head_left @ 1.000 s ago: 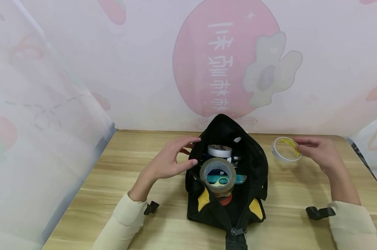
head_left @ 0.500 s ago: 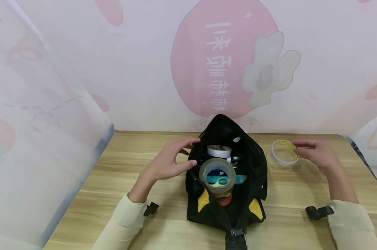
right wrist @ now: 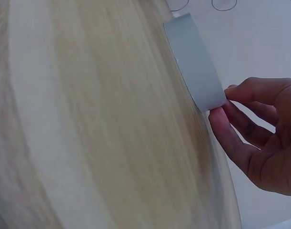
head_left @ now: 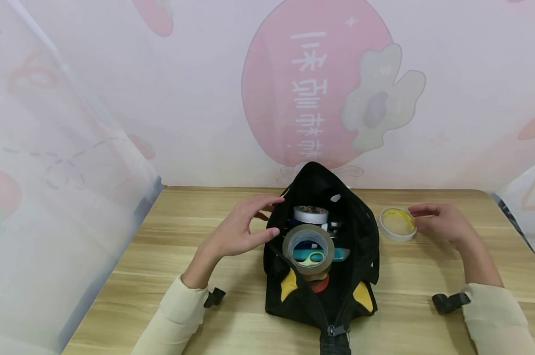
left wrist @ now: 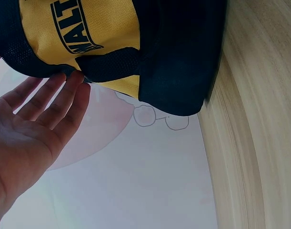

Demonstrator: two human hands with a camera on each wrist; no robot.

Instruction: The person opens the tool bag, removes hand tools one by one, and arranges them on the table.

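A black bag point(head_left: 367, 256) with yellow panels stands unzipped on the table in the head view. My left hand point(head_left: 245, 224) touches its left rim, fingers nearly straight; the left wrist view has the fingertips against the bag's zip edge. Inside the bag are a brown packing tape roll point(head_left: 289, 246), a white tape roll point(head_left: 311, 215) and a teal item point(head_left: 341, 254). Right of the bag, a narrow pale tape roll point(head_left: 400, 237) with a yellow inner ring lies flat on the table. My right hand point(head_left: 445, 224) pinches its right side; the right wrist view has the fingertips at its edge.
The wooden table point(head_left: 178, 222) reaches back to a pale printed backdrop point(head_left: 196, 98). A black wrist mount point(head_left: 215, 297) sits at the left cuff, another black mount point(head_left: 449, 302) at the right cuff. The bag's zip pull point(head_left: 337, 329) points toward the front edge.
My right hand has moved left and down with the narrow tape roll, which was tilted and raised and now lies flat on the table. The left hand stays at the bag's rim.
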